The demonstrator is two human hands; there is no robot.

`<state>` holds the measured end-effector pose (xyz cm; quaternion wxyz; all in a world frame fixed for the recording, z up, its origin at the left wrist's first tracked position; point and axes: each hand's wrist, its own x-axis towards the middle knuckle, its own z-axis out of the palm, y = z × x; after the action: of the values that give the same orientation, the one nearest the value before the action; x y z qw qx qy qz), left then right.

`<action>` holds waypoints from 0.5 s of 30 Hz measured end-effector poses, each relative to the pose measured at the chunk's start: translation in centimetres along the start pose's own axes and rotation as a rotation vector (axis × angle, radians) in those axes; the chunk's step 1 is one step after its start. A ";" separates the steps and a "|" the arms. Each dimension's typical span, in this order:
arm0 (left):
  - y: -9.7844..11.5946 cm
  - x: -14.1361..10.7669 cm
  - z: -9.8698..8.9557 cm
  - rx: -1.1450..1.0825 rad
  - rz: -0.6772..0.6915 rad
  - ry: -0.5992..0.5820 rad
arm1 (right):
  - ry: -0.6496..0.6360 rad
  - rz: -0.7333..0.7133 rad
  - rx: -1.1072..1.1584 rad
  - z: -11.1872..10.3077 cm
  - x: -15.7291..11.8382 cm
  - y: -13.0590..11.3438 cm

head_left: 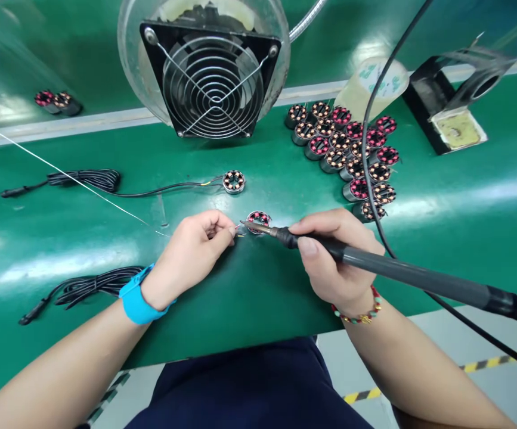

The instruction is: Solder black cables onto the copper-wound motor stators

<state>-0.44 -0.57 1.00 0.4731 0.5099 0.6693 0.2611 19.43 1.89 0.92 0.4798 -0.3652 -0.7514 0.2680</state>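
The small ring with red coils (258, 223) lies on the green counter (258, 304) in the gap between your two hands, just past the fingertips of your left hand (195, 244) and to the left of your right hand (341, 256). Your left thumb and fingers are pinched together on thin wires (239, 233) whose ends stick out toward the ring. Your right hand is closed around the soldering iron (374, 265), which passes over the ring, its tip close to those wires; you can't tell from here whether they touch.

Beyond your left hand, a second ring with copper coils (234, 182) sits joined to a black cable (148, 192), coiled at its far part. Another bundled cable (92, 289) lies beside your left wrist, partly behind the blue wristband (139, 298). A thin pale strand (74, 179) slants down toward your left hand.

Farther out, a fan (216, 89) faces you, a cluster of coil rings (339, 141) stands to the right, and a black stand (432, 107) holds a yellow sponge (459, 129).
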 end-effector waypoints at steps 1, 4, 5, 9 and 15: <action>0.0 0.0 0.0 0.002 -0.005 0.002 | -0.003 0.000 0.002 0.0 0.0 0.0; 0.1 0.0 0.0 0.018 -0.011 0.011 | -0.021 0.014 0.013 0.2 0.0 -0.1; 0.1 0.0 0.0 0.023 -0.010 0.010 | -0.025 0.014 0.016 0.2 0.0 -0.1; 0.2 -0.1 0.0 0.015 -0.003 0.007 | -0.031 0.006 0.017 0.2 0.0 0.0; 0.2 0.0 0.0 0.009 -0.009 0.010 | 0.002 -0.014 0.004 0.2 -0.1 0.2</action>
<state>-0.33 -0.49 1.20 0.4686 0.5076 0.6752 0.2584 19.34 1.90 0.63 0.4830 -0.3593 -0.7529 0.2659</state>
